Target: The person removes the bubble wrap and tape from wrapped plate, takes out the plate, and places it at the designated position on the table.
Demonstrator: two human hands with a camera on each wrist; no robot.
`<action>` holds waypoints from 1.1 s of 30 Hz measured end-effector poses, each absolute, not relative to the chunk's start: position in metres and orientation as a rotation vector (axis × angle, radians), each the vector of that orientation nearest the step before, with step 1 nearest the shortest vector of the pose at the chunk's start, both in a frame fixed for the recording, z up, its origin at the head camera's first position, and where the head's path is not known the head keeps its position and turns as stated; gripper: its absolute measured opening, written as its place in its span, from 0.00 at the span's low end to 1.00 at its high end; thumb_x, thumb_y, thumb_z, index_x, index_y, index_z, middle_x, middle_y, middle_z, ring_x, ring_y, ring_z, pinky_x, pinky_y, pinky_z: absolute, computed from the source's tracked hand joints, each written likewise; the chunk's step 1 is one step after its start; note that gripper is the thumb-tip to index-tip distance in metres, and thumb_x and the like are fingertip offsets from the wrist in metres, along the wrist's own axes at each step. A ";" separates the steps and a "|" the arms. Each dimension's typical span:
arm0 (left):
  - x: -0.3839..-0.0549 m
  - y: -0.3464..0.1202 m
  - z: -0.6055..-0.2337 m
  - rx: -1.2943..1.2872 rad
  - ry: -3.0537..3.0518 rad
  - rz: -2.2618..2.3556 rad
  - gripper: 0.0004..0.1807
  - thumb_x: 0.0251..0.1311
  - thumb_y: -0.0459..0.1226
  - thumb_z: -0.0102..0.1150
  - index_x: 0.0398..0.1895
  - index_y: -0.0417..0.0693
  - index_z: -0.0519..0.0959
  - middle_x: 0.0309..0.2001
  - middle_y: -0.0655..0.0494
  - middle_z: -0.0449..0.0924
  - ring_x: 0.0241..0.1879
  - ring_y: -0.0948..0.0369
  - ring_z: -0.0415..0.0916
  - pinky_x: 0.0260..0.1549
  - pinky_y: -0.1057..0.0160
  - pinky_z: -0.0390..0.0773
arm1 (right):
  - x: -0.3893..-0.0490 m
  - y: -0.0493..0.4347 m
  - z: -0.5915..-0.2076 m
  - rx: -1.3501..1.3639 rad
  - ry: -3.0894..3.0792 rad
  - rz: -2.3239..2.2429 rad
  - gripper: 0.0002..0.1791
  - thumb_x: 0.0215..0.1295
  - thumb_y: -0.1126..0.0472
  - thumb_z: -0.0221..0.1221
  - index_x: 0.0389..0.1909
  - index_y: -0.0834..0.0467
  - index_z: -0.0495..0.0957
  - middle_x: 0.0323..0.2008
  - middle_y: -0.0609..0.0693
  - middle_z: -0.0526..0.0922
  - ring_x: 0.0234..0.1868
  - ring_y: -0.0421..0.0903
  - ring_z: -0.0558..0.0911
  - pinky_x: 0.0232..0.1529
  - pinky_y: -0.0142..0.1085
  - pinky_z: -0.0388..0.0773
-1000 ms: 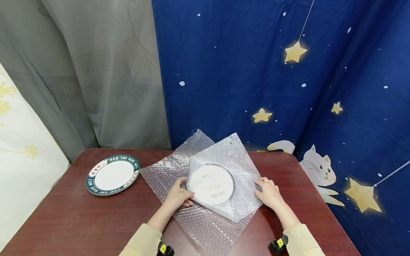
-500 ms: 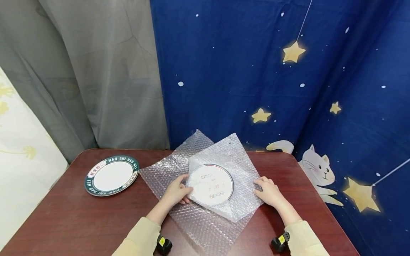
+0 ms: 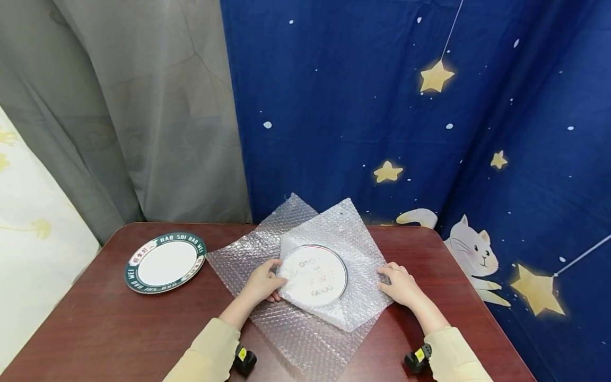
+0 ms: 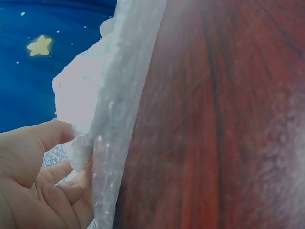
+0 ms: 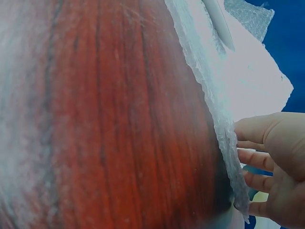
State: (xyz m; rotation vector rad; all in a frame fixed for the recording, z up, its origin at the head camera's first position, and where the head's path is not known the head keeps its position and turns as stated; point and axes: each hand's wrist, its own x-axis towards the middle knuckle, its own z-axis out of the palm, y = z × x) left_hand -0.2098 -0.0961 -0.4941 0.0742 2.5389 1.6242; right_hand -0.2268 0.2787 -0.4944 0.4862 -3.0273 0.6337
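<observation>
In the head view a round white plate (image 3: 315,276) with a thin dark rim lies in the middle of a sheet of bubble wrap (image 3: 358,233). Part of that sheet is folded over the plate's left side. My left hand (image 3: 260,284) pinches the folded left edge, thumb on top and fingers lower; the left wrist view shows the bubble wrap (image 4: 116,119) between them. On the opposite side my right hand (image 3: 400,285) pinches the sheet's right edge. In the right wrist view the thumb and fingers (image 5: 255,183) meet at the bubble wrap's edge.
A second sheet of bubble wrap (image 3: 307,342) lies under the first, turned at an angle. A green-rimmed white plate (image 3: 167,262) stands at the left of the brown table (image 3: 119,334). Grey (image 3: 181,106) and blue curtains (image 3: 334,95) hang behind.
The left hand has shifted very slightly, and the lettering shows a little differently through the wrap. The right hand stays at the same edge. The whole view drifts slightly leftward.
</observation>
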 end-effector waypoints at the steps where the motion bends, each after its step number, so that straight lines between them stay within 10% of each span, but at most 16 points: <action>1: -0.210 -0.096 -0.494 0.071 2.531 1.617 0.31 0.56 0.32 0.62 0.64 0.39 0.66 0.18 0.49 0.74 0.13 0.57 0.76 0.12 0.62 0.77 | -0.227 0.279 -0.494 0.484 -3.028 0.637 0.22 0.60 0.63 0.62 0.55 0.65 0.76 0.50 0.61 0.73 0.53 0.62 0.70 0.47 0.61 0.67; 25: -0.205 -0.114 -0.491 0.368 2.321 1.675 0.49 0.49 0.30 0.71 0.72 0.41 0.53 0.28 0.47 0.76 0.24 0.53 0.78 0.21 0.55 0.79 | -0.225 0.279 -0.498 0.448 -3.022 0.657 0.21 0.60 0.63 0.62 0.55 0.64 0.76 0.51 0.61 0.73 0.55 0.63 0.69 0.48 0.62 0.66; 33: -0.203 -0.120 -0.496 0.562 2.333 1.593 0.37 0.56 0.34 0.67 0.69 0.44 0.63 0.40 0.43 0.66 0.23 0.55 0.76 0.22 0.59 0.78 | -0.224 0.278 -0.498 0.442 -3.023 0.645 0.21 0.61 0.63 0.62 0.55 0.63 0.76 0.51 0.60 0.73 0.55 0.62 0.69 0.48 0.61 0.67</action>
